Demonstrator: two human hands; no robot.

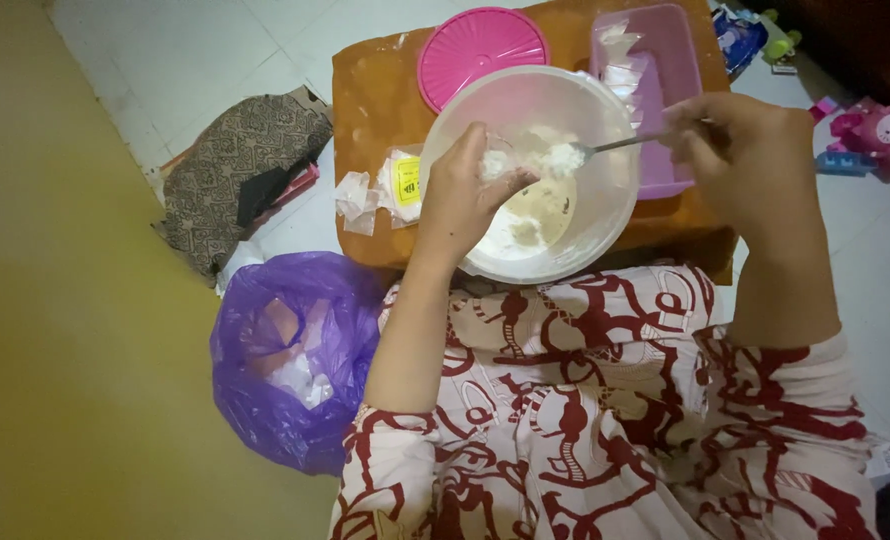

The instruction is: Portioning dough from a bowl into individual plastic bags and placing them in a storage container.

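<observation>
Currently I see a translucent white bowl [605, 215] standing on a small orange-brown table [375, 95], close against the person's lap. A pale batter pools in its bottom, with loose white clumps above it.

Left hand [460, 195]: reaches into the bowl from the near rim, fingers closed on a small clear packet [495, 160] dusted with white powder.

Right hand [740, 150]: held just outside the far rim, pinched shut on the handle of a metal spoon [615, 145]. The spoon tip carries a white lump, touching or just beside the packet.

To do this step well, I judge that the packet mouth should stay low over the bowl's middle, and the spoon should scrape with short strokes, so nothing drops on the table.

Surroundings:
- a round pink lid [480, 50], behind the bowl, touching its rim;
- a pink rectangular container [665, 60], to the right rear;
- torn wrappers [380, 190], left of the bowl;
- a purple plastic bag [290, 350], on the floor, left of the lap.
</observation>
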